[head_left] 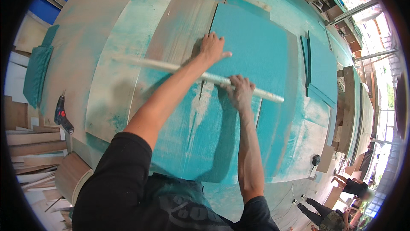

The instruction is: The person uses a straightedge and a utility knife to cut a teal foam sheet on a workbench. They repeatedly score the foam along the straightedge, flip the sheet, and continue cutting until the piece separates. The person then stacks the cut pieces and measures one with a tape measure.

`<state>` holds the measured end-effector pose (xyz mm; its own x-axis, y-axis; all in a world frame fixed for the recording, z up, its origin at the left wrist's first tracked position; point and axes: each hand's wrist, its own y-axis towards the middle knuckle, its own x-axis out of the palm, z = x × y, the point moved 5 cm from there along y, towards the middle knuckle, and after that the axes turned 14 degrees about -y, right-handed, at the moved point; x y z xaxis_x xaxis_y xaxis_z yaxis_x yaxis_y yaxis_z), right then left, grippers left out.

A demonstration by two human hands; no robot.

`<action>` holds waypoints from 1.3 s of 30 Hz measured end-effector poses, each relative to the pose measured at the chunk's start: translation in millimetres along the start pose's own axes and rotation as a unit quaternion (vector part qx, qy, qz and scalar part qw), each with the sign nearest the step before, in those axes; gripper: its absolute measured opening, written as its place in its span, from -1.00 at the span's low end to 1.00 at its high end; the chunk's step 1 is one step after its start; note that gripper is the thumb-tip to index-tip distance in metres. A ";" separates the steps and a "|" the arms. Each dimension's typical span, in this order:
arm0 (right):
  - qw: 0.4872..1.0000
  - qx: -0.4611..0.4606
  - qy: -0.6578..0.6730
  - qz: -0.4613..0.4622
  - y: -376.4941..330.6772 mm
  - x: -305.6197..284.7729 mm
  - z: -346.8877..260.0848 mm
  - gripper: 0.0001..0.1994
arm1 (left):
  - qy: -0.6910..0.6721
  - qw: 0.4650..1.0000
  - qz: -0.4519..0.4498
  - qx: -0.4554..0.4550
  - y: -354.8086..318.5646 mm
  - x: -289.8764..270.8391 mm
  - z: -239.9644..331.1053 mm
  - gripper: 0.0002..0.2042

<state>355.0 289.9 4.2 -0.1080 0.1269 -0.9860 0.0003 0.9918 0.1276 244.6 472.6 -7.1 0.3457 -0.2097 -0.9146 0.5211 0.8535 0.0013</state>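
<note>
A flat teal board (252, 43) lies on top of larger, paint-stained sheets (179, 141) in front of me. My left hand (212, 48) rests at the board's left edge with its fingers spread. A long pale rod (267, 94) crosses the near part of the board, and its left part passes beneath my left forearm. The rod's far left end is smeared by motion. My right hand (241, 91) is closed round it, right of the middle. A small dark piece (203, 86) shows just below the rod; what it is I cannot make out.
At left lie a cordless drill (62, 115), a stack of teal panels (37, 75) and many wood offcuts (34, 145). More teal boards (320, 66) lie at right. A black tool (316, 160) sits at the lower right. Two people (326, 216) are beyond it.
</note>
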 end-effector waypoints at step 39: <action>0.892 0.437 -0.100 -0.056 -490.7 -57.8 72.6 -0.16 | -0.236 0.946 0.062 -0.214 -484.4 26.2 86.0 -0.41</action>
<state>433.3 -203.1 -9.2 0.0241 -0.0614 -0.9978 0.7853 0.6188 -0.0191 68.3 12.7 3.1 0.7464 -0.1978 -0.6355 0.1239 0.9794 -0.1593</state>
